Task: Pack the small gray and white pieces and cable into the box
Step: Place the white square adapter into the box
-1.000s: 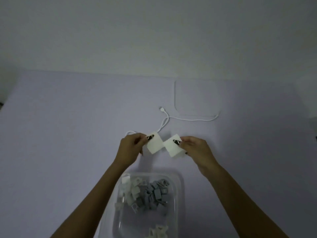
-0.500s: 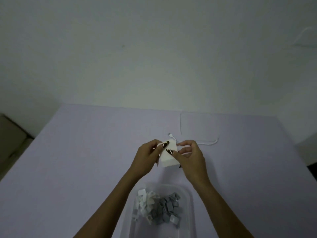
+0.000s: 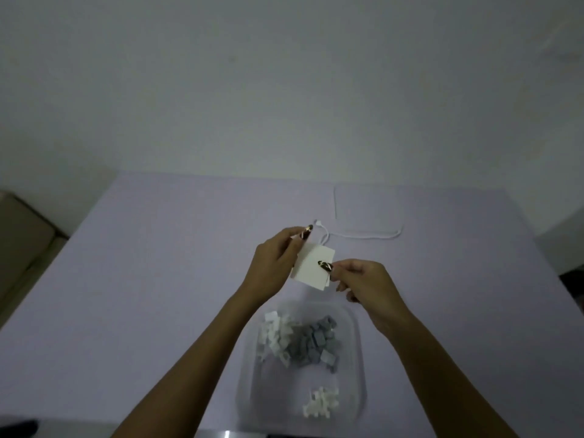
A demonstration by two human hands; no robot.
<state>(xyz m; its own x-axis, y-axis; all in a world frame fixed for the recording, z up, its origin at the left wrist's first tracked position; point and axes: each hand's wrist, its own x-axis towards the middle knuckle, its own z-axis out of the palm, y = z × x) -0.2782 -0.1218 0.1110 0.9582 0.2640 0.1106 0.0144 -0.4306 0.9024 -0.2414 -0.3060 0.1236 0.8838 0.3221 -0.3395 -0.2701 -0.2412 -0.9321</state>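
Both hands are raised above the lilac worktop [image 3: 158, 279], just beyond the far end of the clear box [image 3: 357, 358], and between them they hold a white card [image 3: 311, 268], tilted, with its long side running from upper right to lower left. The left hand [image 3: 275, 267] is behind the card's left edge; its fingers [image 3: 295, 238] are curled with the dark-nailed tips up near the card's top corner, though exactly where they grip the card is hidden by the hand itself. The right hand [image 3: 366, 282] pinches the card's right edge, thumb on the front face with its dark nail lying over the white surface, the other fingers bent behind. The box sits on the worktop nearest the camera, under the forearms. In its far half lies a heap of small pieces: white pieces [image 3: 275, 330] to the left, gray pieces [image 3: 316, 343] to the right, the two groups touching. A smaller cluster of white bits [image 3: 322, 403] lies apart from them in the near right corner of the box. The white cable [image 3: 363, 237] is outside the box, on the worktop beyond the hands: one plug end shows just above the left hand, and the cord runs right in a loop along the near edge of a flat clear lid [image 3: 366, 207] lying well past the box. A pale wall [image 3: 284, 90] fills the background.
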